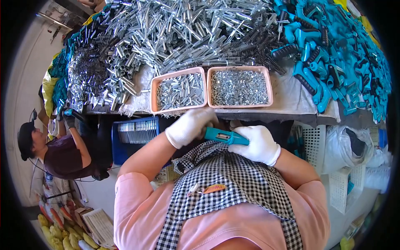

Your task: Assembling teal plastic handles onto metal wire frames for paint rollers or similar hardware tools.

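In front of my apron I hold a teal plastic tool housing [213, 134] that lies nearly level, with a slot in its top side showing metal inside. My right hand [259, 145], in a white glove, is closed round its right end. My left hand [188, 127], also gloved in white, is curled at the other end, its fingertips partly in shadow. Just beyond my hands, at the table edge, stand two pink trays: the left tray [155, 99] holds short metal pins, and the right tray [270, 89] holds many tiny shiny metal pieces.
Metal rods and tubes [175, 33] are heaped across the table, with dark springs [258, 41] beside them. Teal housings with black grips [316, 62] pile up at right. A blue crate [121, 152] and a co-worker [62, 154] are at left; a white basket [314, 143] stands right.
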Available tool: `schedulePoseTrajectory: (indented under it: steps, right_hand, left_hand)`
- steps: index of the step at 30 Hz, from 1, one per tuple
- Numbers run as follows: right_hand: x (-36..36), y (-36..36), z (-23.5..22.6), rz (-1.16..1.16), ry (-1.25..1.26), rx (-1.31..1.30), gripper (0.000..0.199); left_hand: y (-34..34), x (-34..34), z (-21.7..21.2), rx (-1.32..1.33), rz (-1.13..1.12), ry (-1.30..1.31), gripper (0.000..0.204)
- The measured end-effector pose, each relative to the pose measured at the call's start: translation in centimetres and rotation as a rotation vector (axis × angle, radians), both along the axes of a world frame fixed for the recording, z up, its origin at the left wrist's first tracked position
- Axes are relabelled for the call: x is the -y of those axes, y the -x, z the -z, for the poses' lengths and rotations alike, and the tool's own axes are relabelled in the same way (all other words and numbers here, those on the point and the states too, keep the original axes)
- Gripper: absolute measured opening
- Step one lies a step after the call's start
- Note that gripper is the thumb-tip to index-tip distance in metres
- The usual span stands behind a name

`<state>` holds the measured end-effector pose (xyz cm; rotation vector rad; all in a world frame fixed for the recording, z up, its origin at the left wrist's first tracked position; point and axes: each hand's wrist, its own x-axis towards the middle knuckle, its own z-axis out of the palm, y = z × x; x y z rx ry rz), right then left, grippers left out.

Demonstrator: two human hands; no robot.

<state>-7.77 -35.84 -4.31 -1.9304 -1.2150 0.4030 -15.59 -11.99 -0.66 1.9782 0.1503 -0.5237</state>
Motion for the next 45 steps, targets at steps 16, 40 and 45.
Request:
schedulePoseTrajectory:
  steps: [16, 40, 45]
  right_hand:
    - [0.1, -0.1, 0.8, 0.023, 0.025, 0.096, 0.036]
    - [0.7, 1.5, 0.4, -0.045, 0.101, 0.241, 0.039]
    - [1.1, 0.8, -0.2, -0.041, 0.006, 0.379, 0.036]
  left_hand:
    - [1.4, 1.7, -0.3, 0.537, -0.085, -0.039, 0.027]
    - [-0.4, 2.4, 0.6, 0.103, 0.306, -0.158, 0.037]
    - [-0.9, 2.4, 0.8, -0.067, 0.212, -0.025, 0.05]
